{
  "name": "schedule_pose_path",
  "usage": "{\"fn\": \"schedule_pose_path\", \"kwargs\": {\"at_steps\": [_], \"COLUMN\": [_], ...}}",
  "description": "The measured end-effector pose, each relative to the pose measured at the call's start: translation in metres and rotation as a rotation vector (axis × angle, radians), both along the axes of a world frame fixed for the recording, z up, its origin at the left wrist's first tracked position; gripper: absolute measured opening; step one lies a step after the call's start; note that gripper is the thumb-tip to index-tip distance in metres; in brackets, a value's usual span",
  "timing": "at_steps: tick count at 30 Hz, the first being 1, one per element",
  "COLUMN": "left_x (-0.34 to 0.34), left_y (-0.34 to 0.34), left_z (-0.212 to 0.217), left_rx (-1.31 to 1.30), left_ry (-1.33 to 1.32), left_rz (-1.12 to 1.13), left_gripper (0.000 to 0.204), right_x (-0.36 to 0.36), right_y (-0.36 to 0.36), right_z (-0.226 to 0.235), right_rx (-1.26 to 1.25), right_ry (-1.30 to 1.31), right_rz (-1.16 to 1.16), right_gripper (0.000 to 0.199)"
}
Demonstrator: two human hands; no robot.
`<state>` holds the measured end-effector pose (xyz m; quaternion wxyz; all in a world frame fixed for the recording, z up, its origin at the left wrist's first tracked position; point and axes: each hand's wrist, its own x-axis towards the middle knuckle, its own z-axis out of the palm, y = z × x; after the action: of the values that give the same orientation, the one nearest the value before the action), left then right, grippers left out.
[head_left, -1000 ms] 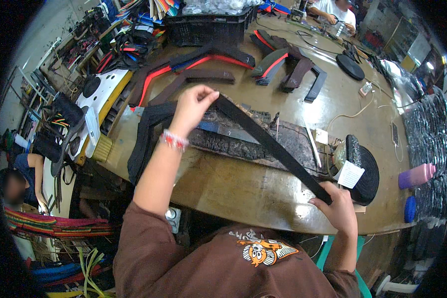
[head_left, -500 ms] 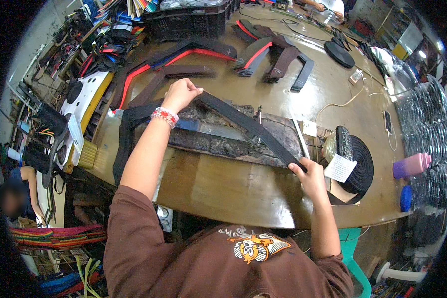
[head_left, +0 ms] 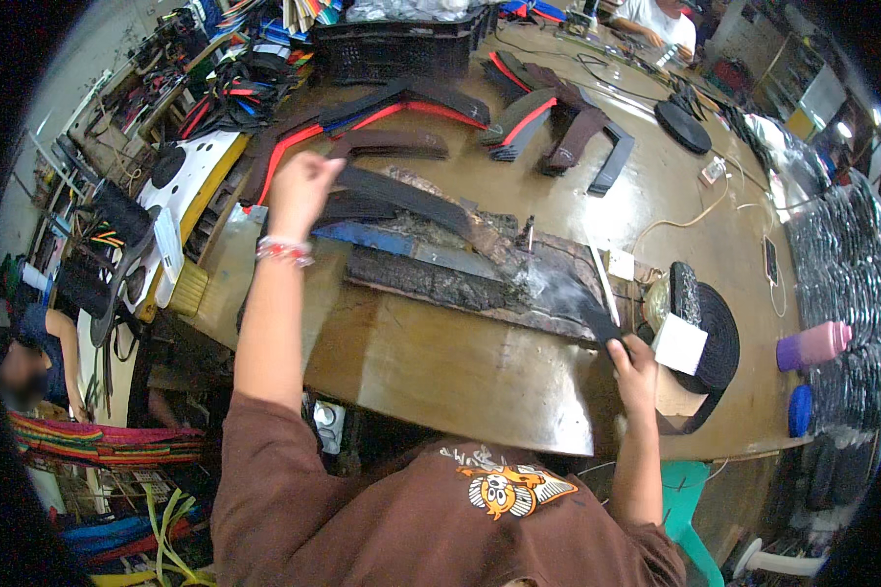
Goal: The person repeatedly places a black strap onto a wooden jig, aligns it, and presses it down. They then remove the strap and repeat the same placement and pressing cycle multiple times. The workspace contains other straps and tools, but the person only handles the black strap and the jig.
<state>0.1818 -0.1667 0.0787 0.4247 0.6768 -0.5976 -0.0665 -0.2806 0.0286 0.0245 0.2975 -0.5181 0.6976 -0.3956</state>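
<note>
My left hand [head_left: 303, 196] is raised over the left part of a charred, dark work block [head_left: 411, 282], fingers pinched on one end of a black webbing strap [head_left: 411, 198]. Lower at the right, my right hand [head_left: 634, 374] grips a black strap end [head_left: 600, 321] between thumb and fingers. Pale smoke [head_left: 558, 291] hangs between the two strap portions, beside a small upright metal post [head_left: 530, 235] on the block. Smoke and blur hide whether the strap is still one piece. More black strap lies under my left wrist.
A large black webbing roll [head_left: 719, 338] with a white paper [head_left: 679, 344] stands at right, near a pink-purple bottle [head_left: 814, 345]. Stacks of bent dark strips [head_left: 392, 144] lie across the back, before a black crate [head_left: 392, 51]. Another person [head_left: 656, 27] sits at the far side.
My left hand has moved left with its strap end; the right has shifted slightly right and down. Smoke has appeared over the block, where the taut strap crossed before.
</note>
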Motion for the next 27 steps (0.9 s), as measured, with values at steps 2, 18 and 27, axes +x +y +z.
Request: {"fn": "schedule_pose_path", "kwargs": {"at_steps": [2, 18, 27], "left_x": [0.041, -0.107, -0.13], "left_y": [0.021, 0.018, 0.039], "left_z": [0.004, 0.031, -0.046], "left_rx": [0.035, -0.391, -0.29], "left_ry": [0.022, -0.621, -0.832], "left_rz": [0.259, -0.436, -0.464], "left_gripper": [0.04, 0.006, 0.035], "right_x": [-0.003, 0.103, 0.071], "right_y": [0.008, -0.088, -0.071], "right_z": [0.01, 0.117, 0.115], "right_rx": [-0.003, -0.236, 0.014], "right_ry": [-0.332, 0.554, 0.552], "right_rz": [-0.021, 0.357, 0.385], "right_gripper": [0.017, 0.035, 0.035]}}
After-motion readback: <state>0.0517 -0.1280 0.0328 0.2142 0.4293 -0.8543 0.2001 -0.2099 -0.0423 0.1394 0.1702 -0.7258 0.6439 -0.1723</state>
